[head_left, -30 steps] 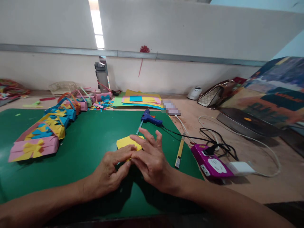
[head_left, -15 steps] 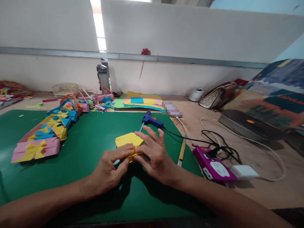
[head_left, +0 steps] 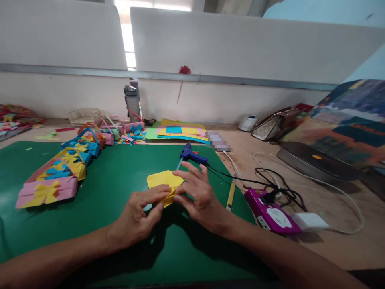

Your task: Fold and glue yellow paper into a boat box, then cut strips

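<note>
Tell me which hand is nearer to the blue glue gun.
Right. The right hand is just on the person's side of the blue glue gun; the left hand is farther off, to the gun's left and closer to the person, pinching the yellow paper.

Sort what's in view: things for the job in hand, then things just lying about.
Probably the job:
folded yellow paper, touched by left hand and right hand
blue plastic glue gun
slim yellow utility knife
stacked multicoloured paper sheets
row of coloured paper boxes

Probably just lying about:
grey plastic bottle
brown-and-cream quilted handbag
</note>
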`<action>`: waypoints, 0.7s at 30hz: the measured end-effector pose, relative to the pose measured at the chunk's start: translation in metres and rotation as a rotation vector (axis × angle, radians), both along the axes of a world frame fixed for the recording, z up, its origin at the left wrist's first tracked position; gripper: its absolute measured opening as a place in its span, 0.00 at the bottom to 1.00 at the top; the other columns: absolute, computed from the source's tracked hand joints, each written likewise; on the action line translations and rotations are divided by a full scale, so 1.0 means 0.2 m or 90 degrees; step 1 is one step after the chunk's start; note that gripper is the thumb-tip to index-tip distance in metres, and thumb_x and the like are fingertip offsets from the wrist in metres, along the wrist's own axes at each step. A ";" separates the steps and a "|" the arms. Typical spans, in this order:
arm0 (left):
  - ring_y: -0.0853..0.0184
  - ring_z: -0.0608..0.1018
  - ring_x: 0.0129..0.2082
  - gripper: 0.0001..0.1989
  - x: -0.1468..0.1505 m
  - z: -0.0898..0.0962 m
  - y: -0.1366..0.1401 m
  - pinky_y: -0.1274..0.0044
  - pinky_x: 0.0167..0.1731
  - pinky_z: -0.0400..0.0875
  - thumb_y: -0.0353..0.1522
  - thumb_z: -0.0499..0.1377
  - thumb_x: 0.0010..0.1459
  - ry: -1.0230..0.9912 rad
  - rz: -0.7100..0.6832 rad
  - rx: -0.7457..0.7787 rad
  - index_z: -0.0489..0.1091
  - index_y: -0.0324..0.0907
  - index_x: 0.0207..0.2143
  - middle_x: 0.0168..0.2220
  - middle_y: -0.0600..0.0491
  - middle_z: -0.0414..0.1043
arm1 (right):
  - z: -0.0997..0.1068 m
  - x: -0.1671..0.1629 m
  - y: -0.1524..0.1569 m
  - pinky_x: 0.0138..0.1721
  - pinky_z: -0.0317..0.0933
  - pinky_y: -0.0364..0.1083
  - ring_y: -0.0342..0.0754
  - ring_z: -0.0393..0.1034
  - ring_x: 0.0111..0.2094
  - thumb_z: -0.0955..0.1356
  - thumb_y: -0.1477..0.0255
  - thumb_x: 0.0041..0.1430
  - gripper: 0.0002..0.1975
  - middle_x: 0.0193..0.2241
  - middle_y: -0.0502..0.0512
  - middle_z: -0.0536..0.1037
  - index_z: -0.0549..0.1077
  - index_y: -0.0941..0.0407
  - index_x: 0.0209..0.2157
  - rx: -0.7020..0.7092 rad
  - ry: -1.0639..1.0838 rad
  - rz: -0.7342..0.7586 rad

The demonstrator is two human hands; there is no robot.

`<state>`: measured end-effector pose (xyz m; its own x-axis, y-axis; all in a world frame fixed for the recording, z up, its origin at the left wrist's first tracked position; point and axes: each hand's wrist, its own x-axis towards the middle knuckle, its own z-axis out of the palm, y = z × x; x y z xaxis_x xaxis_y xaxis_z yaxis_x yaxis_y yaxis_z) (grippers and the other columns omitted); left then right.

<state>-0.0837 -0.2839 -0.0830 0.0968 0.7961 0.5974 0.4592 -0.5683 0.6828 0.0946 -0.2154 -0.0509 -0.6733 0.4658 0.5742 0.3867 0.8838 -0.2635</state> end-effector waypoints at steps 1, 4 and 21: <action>0.63 0.77 0.45 0.15 0.00 0.00 0.00 0.72 0.47 0.72 0.24 0.53 0.55 0.000 -0.002 0.000 0.74 0.39 0.43 0.43 0.46 0.76 | 0.00 0.00 0.00 0.55 0.39 0.64 0.57 0.57 0.56 0.67 0.75 0.55 0.04 0.46 0.57 0.75 0.70 0.56 0.26 -0.009 0.005 -0.001; 0.63 0.77 0.45 0.14 0.00 0.00 0.00 0.71 0.48 0.72 0.24 0.54 0.55 -0.003 -0.010 0.005 0.73 0.40 0.43 0.43 0.47 0.76 | 0.00 0.00 0.01 0.55 0.39 0.65 0.57 0.58 0.56 0.69 0.74 0.54 0.05 0.44 0.56 0.75 0.69 0.55 0.26 -0.049 0.025 0.001; 0.63 0.79 0.42 0.13 0.00 0.01 0.00 0.71 0.44 0.74 0.23 0.53 0.54 -0.018 -0.038 -0.002 0.73 0.41 0.40 0.41 0.48 0.77 | -0.01 0.00 0.03 0.57 0.33 0.60 0.46 0.71 0.38 0.67 0.74 0.57 0.04 0.27 0.49 0.77 0.69 0.55 0.27 -0.057 0.061 0.062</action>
